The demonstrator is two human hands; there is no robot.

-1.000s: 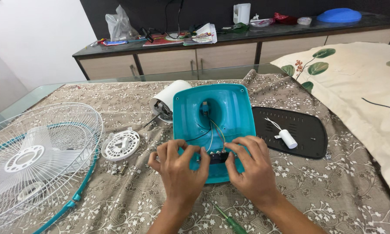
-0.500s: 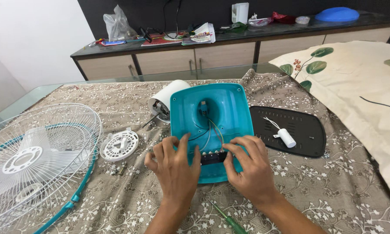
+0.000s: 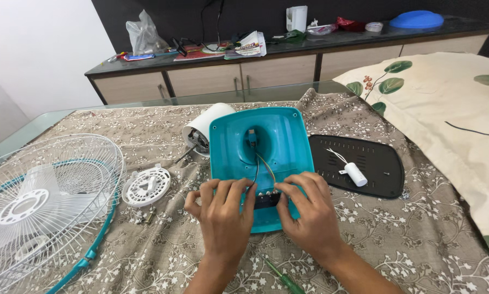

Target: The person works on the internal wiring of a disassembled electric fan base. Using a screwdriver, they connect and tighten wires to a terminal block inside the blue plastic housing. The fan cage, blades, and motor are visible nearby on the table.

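A patterned cloth [image 3: 407, 245] is covering the glass table [image 3: 43, 122], and a dismantled fan is lying across it in parts. Largest is the wire guard with its teal rim [image 3: 43, 201], sitting at the left edge with the translucent blades [image 3: 35, 193] showing through it — already off the motor. Next, in the middle, the teal base housing [image 3: 280, 136] is lying upside down with its hollow side up; judging by this, the opening-up is done. Its black bottom cover [image 3: 372, 158] is resting just to the right, apart from the housing, with a small white cylindrical capacitor [image 3: 356, 173] lying on it. The white motor casing [image 3: 203, 126] is lying on its side, touching the housing's upper left corner, and a round white grille cap [image 3: 145, 186] is sitting near loose screws [image 3: 144, 216].

Thin wires [image 3: 266, 166] are running from the housing's centre down to a black switch block [image 3: 266, 198] at its near edge. The left hand [image 3: 223, 212] and right hand [image 3: 307, 209] are both pressing in on that block, fingertips curled against it from either side — gripping it rather than lying open. The wiring work looks to be in mid-course; reassembly is not yet begun. A green screwdriver [image 3: 281, 277] is lying untouched between the wrists.
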